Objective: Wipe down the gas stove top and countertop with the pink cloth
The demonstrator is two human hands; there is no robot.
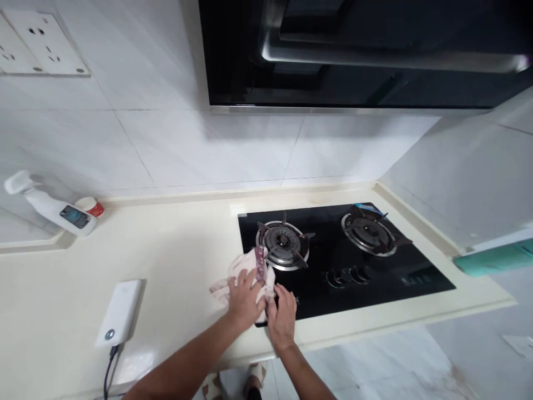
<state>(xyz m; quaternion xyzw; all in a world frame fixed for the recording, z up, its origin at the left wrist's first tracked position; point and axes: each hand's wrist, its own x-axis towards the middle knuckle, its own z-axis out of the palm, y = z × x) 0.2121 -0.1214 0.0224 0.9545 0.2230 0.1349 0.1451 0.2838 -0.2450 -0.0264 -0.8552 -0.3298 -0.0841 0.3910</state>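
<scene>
A pink-white cleaning cloth [241, 265] with a purplish band lies bunched across the left edge of the black gas cooktop [310, 294], partly on the pale countertop [175, 278]. My left hand [245, 300] presses down on the cloth and grips it, its fingers bent over the folds. Beside it, my right hand [282, 318] rests at the front left corner of the cooktop, fingers stretched forward and touching the cloth's right side. The left burner [284, 244], with its pan support, stands just beyond the cloth.
Farther right sit the second burner [368, 230] and control knobs [347, 276]. A white spray bottle [62, 211] and a red-and-white cup [90, 206] stand at the back left. A power bank [120, 311] with a black cable lies front left. The range hood [353, 66] overhangs the cooktop.
</scene>
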